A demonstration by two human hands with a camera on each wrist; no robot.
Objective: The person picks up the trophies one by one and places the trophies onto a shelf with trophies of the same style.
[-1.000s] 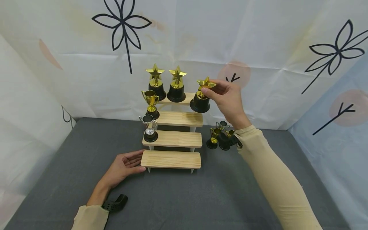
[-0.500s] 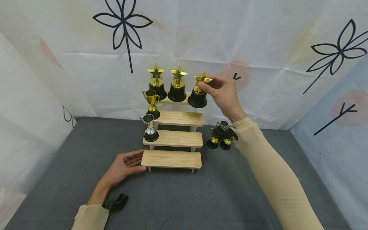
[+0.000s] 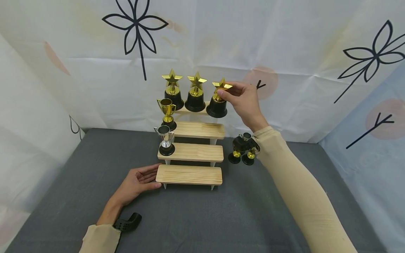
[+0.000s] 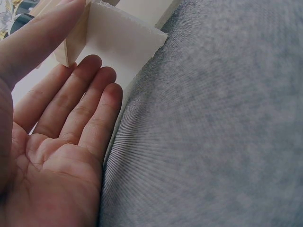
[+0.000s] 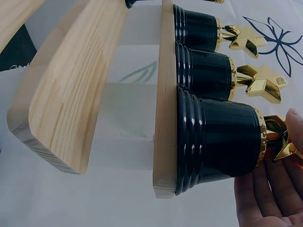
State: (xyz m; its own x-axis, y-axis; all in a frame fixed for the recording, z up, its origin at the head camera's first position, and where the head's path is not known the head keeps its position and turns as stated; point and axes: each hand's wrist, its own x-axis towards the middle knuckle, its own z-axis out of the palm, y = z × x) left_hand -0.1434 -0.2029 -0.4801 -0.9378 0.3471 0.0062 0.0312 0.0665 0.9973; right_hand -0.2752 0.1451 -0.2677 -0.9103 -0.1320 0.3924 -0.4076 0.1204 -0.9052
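Observation:
My right hand pinches the gold star trophy by its star, at the right end of the top step. In the right wrist view its black base sits against the top board. Two more star trophies stand to its left. My left hand is beside the lowest step of the wooden stand, fingers straight. In the left wrist view the fingertips lie against or close to the stand's white side panel; contact is hard to tell.
A gold cup trophy stands at the left of the second step, a silver cup trophy on the third. Several small cup trophies stand on the grey table right of the stand, partly behind the right wrist strap. A printed cloth hangs behind.
My right hand has moved the star trophy up and slightly left, from tilted in front of the top step to upright on its right end. The left hand has stayed put.

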